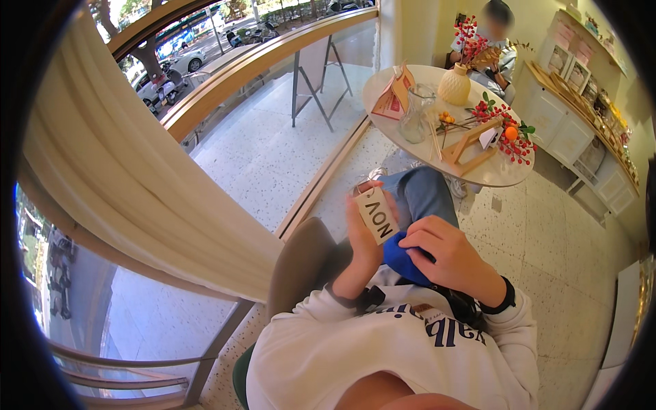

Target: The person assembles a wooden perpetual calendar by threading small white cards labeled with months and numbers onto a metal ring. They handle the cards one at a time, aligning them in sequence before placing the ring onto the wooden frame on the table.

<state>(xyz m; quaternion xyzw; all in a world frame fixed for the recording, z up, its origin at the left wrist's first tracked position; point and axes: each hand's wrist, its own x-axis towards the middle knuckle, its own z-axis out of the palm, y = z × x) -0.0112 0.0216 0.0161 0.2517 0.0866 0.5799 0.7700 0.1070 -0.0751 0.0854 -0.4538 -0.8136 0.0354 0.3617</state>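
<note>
My left hand (365, 232) is closed round a small pale lettered card (376, 215), which has a hole near its upper corner. The card is tilted and its printed face is turned up. Just to the right, my right hand (447, 256) has its fingers curled in a pinch at a bright blue cloth (402, 261). The cloth hangs below the fingertips, above my lap. Both hands are in front of my chest, close together but apart.
Ahead stands a round table (488, 176) with a yellow vase (454, 85), a glass jug (413, 123), a wooden triangular stand (469, 145), red berry sprigs (516, 147) and a folded paper piece (391, 99). Another person (497, 41) sits beyond it. A curtain (137, 150) hangs left.
</note>
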